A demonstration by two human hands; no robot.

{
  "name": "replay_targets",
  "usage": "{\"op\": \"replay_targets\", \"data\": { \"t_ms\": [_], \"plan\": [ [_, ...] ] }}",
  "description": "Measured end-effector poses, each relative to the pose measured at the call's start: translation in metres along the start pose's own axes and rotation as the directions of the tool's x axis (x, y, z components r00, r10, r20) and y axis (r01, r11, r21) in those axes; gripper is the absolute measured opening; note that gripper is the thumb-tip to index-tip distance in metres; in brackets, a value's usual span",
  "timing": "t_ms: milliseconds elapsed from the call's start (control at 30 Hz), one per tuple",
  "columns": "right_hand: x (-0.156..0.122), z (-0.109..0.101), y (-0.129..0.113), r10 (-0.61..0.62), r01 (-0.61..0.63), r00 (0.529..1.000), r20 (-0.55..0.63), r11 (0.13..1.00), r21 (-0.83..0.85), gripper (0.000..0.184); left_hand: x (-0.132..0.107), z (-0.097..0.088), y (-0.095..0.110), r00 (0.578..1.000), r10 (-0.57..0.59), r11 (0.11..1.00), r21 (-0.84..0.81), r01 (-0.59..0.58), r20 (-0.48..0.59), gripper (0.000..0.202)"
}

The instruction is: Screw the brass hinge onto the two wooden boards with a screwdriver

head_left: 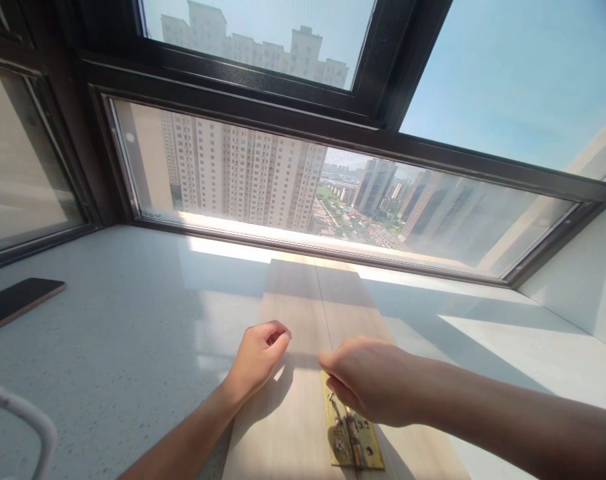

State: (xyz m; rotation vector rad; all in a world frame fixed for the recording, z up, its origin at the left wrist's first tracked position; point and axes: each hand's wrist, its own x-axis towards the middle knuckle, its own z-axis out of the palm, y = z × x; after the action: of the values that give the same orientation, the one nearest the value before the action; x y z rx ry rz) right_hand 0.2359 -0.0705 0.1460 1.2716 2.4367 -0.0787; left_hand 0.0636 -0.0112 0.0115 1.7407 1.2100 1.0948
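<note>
This looks like a high-rise home: a speckled windowsill (pixel 133 320) runs beneath dark-framed windows (pixel 263 100), with residential towers (pixel 263 173) outside and streets (pixel 350 217) far below.

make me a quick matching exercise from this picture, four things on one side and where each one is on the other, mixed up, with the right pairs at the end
Things
1. left hand
2. right hand
3. brass-coloured hinge
4. dark flat slab

Places
A. across the seam between the pale wooden boards
B. on the speckled pale surface, at the picture's left edge
C. at the hinge's far end
D. at the left-hand board, clear of the hinge

Right pairs: 1-D, 2-C, 3-A, 4-B
</note>
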Motion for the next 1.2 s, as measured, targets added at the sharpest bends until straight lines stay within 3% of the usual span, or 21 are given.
{"op": "replay_targets", "data": {
  "t_ms": [233,300,367,467,567,700,800,967,1100,1200],
  "plan": [
    [-0.005,-0.014,0.010,-0.219,0.224,0.970,0.105,0.974,-0.034,0.009,0.001,0.001,0.001,1.000,-0.008,1.000,-0.001,0.008,-0.003,0.022],
    [-0.007,-0.015,0.011,-0.229,0.235,0.967,0.116,0.971,-0.049,0.007,0.001,0.000,0.001,1.000,-0.009,1.000,-0.002,0.009,-0.002,0.022],
    [-0.008,-0.014,0.010,-0.122,0.129,0.984,0.127,0.990,-0.052,0.008,0.000,0.000,0.001,1.000,-0.011,1.000,-0.002,0.011,-0.002,0.022],
    [-0.008,-0.013,0.004,0.092,-0.081,0.991,0.101,0.991,-0.104,0.025,0.000,0.000,0.000,1.000,-0.014,1.000,-0.005,0.014,0.001,0.022],
    [-0.003,-0.016,-0.005,0.183,-0.168,0.977,0.113,0.977,-0.130,0.027,0.000,0.001,0.000,1.000,-0.011,1.000,-0.005,0.011,0.003,0.022],
    [0.009,-0.025,-0.012,0.321,-0.310,0.905,0.278,0.947,-0.084,0.025,0.000,0.001,0.001,1.000,-0.007,1.000,0.002,0.007,0.004,0.022],
    [0.017,-0.026,-0.010,0.350,-0.341,0.877,0.328,0.936,-0.084,0.028,-0.001,0.000,0.002,1.000,-0.001,1.000,0.006,0.001,0.005,0.022],
    [0.017,-0.029,-0.013,0.265,-0.245,0.900,0.346,0.964,-0.100,0.029,-0.001,0.000,0.000,1.000,0.000,1.000,0.004,0.000,0.001,0.022],
    [0.010,-0.031,-0.016,0.090,-0.028,0.949,0.303,0.979,-0.202,0.021,0.000,0.000,-0.001,1.000,-0.001,1.000,0.003,0.001,-0.004,0.022],
    [0.007,-0.023,-0.011,-0.053,0.148,0.950,0.307,0.945,-0.292,0.012,0.000,-0.001,0.000,1.000,0.001,1.000,0.002,-0.001,-0.001,0.023]
  ]
}}
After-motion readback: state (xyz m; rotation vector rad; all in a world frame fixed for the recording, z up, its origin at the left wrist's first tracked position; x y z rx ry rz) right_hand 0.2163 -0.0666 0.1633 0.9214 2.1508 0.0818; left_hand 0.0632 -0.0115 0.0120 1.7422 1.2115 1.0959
